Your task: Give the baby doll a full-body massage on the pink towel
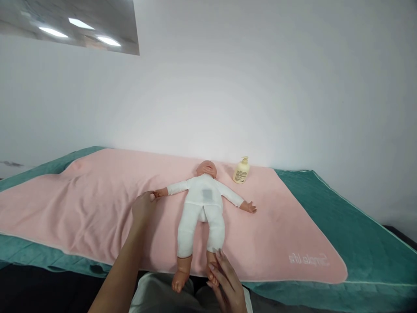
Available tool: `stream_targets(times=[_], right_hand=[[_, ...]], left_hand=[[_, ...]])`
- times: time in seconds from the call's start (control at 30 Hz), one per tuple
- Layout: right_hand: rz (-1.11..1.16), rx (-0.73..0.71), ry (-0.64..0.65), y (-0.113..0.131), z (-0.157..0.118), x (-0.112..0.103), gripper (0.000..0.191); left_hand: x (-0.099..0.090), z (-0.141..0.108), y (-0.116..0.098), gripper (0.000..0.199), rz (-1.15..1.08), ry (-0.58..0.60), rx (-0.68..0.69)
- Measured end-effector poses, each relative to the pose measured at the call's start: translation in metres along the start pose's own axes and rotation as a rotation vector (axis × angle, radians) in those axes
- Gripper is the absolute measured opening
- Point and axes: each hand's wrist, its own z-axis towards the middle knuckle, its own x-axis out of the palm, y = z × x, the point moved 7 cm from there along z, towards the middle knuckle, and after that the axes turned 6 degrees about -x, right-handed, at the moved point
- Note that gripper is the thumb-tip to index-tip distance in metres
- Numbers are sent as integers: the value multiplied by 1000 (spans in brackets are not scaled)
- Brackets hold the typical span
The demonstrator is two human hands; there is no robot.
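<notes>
A baby doll (204, 191) in a white outfit lies on its back on a pink blanket (260, 243), head toward the wall, arms spread out. Its bare feet reach over the near edge. My left hand (145, 208) is closed around the doll's hand on the left side, fingers pinching it. By the doll's right-hand foot, my right hand (230, 282) has its fingers stretched and apart, lying against the foot and ankle and partly covering them. Beyond the doll's shoulder, a pale yellow pump bottle (241, 171) stands upright on the blanket.
Under the blanket is a green quilted cover (325, 204), showing at both sides and along the front. A white wall (260, 87) rises behind the bed. The blanket is wrinkled on the left. My lap (163, 293) is close to the front edge.
</notes>
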Motion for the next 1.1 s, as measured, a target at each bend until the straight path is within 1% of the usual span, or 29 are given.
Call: stream_targets(times=[0.17,0.33,0.4,0.47,0.6,0.63,0.7,0.77,0.83,0.9,1.0,1.1], right_hand=[[18,30,-13,-4,-11,10,45],[50,60,-36,-6,-11,10,47],[46,83,-45,-9,-6,7,48],[48,106,-57,-15,2,3,48],[60,111,-102,-30,31,-7,51],[61,105,-119,-34,40,-9,51],[65,103,-145,-40,58,-13,51],[79,119,-150,-46,75,-14,49],[99,143,-144,-51,90,-14,46],[119,166,-140,-55,103,-14,45],[140,198,-129,-61,117,-12,44],[158,211,-109,-64,126,-9,44]], left_hand=[[7,4,7,33,10,30,-10],[4,-3,4,34,-119,31,-15],[1,-8,-4,34,-190,23,-10],[-4,-11,-16,34,-280,-8,0],[-18,-22,-52,36,-434,-89,56],[-20,-25,-63,35,-445,-101,89],[-23,-34,-88,34,-461,-107,203],[-19,-44,-111,36,-425,-98,337],[-12,-54,-128,41,-349,-96,460],[-4,-64,-138,41,-283,-102,578],[7,-77,-145,29,-243,-110,735],[13,-84,-147,22,-205,-120,800]])
